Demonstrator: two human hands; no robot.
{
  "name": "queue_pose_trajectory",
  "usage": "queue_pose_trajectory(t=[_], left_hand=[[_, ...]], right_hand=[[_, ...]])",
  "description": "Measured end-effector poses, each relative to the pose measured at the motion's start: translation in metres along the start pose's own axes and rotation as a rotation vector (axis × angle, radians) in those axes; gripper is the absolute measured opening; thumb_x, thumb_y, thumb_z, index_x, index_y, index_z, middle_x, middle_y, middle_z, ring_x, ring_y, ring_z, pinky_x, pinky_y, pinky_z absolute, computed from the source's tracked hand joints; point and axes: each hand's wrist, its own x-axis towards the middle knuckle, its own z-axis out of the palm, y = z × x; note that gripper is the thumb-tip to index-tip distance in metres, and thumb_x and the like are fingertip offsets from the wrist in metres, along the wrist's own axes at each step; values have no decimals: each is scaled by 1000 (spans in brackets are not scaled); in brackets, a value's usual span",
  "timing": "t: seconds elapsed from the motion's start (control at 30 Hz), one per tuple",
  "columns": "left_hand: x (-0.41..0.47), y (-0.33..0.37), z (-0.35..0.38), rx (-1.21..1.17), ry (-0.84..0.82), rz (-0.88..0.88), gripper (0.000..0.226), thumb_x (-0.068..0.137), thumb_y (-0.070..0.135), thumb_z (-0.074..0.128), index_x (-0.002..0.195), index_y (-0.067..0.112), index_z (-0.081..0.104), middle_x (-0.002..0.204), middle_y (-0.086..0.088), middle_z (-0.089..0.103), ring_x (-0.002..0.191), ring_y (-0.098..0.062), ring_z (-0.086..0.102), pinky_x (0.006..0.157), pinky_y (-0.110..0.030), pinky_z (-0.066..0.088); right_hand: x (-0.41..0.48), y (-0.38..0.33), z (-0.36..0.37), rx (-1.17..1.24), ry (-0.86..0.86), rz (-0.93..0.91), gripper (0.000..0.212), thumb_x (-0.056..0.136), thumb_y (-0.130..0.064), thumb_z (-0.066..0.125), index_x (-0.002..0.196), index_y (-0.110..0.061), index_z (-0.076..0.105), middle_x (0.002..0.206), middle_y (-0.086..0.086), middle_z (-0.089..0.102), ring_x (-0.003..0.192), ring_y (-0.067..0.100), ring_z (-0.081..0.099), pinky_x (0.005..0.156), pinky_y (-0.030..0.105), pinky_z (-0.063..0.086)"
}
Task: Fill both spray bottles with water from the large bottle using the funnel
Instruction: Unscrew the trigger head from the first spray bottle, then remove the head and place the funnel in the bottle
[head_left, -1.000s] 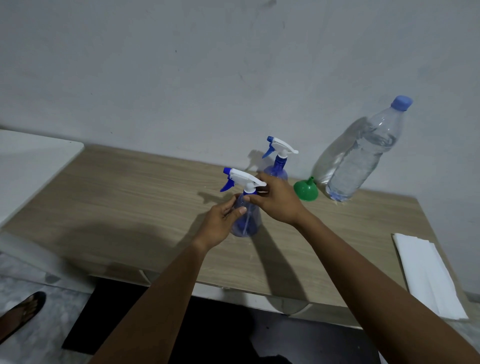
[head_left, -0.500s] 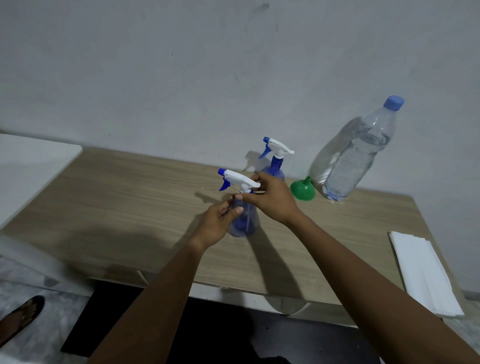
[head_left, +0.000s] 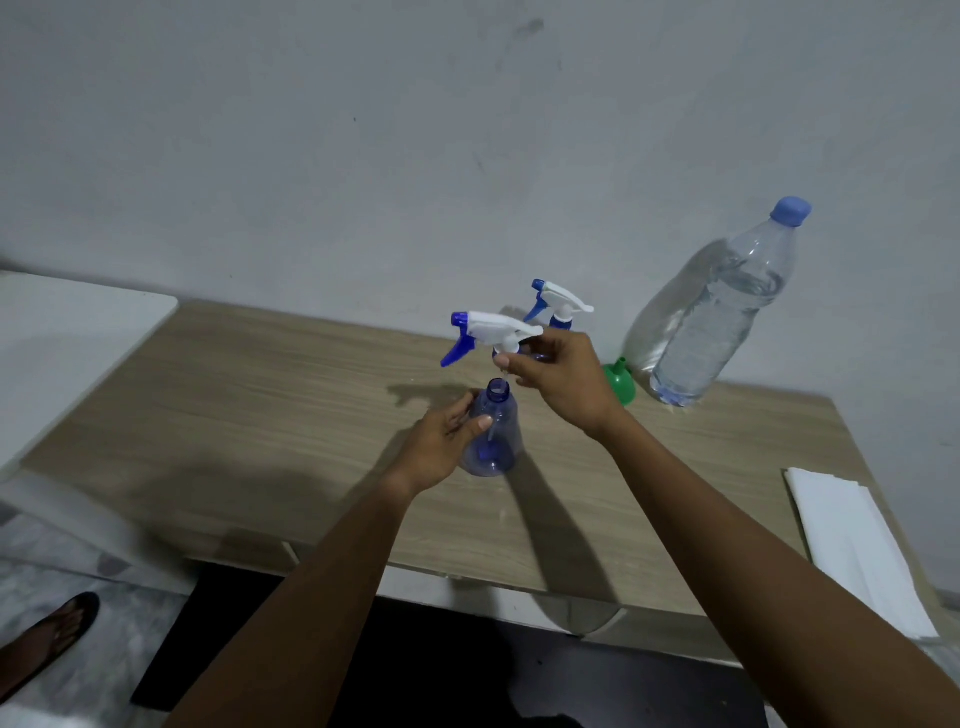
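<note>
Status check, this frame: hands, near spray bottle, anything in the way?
Left hand grips near spray bottle. Right hand pinches its trigger head, lifted off neck, dip tube inside. Funnel, large bottle untouched, cap on. Nothing in the way.

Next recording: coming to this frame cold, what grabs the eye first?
At the middle of the wooden table, the right hand holds a white-and-blue trigger head just above the open neck of a blue spray bottle, which the left hand grips by its side. Behind to the right, a tall capped water bottle stands by the wall, a green funnel at its foot.
</note>
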Motion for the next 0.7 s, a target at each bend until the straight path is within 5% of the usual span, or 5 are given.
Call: queue_pose_trajectory(t=[0.13,0.23,0.33,0.53,0.7], left_hand=[[2,4,-3,-39,-17,-33,66,91,25,72,150,21,42,144,14,52,132,-3,50,107,-22,42],[7,15,6,-99,79,-29,86,78,23,84,151,19,38,143,12,51,132,-3,48,105,-20,40],[11,21,17,55,165,36,66,78,25,84,138,21,57,123,11,65,113,-5,60,96,-20,44],[5,8,14,45,116,79,48,80,17,81,126,19,66,112,8,73,106,-7,67,95,-28,54],[-2,-1,9,9,63,118,46,82,16,80,125,22,65,116,5,72,111,-13,67,99,-36,53]], right_hand=[[4,-48,-16,128,89,-111,22,85,-7,80,105,-2,74,91,19,75,75,21,73,68,36,62],[13,-83,-31,154,196,-219,22,84,-12,82,104,-9,76,88,7,78,77,23,74,73,38,61],[24,-94,-45,98,262,-278,29,81,-18,86,106,-6,76,87,4,77,72,18,73,66,28,58],[30,-14,-44,-129,336,-90,38,72,-29,92,106,-19,78,90,-6,78,76,17,74,77,35,63],[16,81,-20,-413,206,86,40,74,-35,90,109,-20,80,93,0,80,77,11,69,78,30,58]])
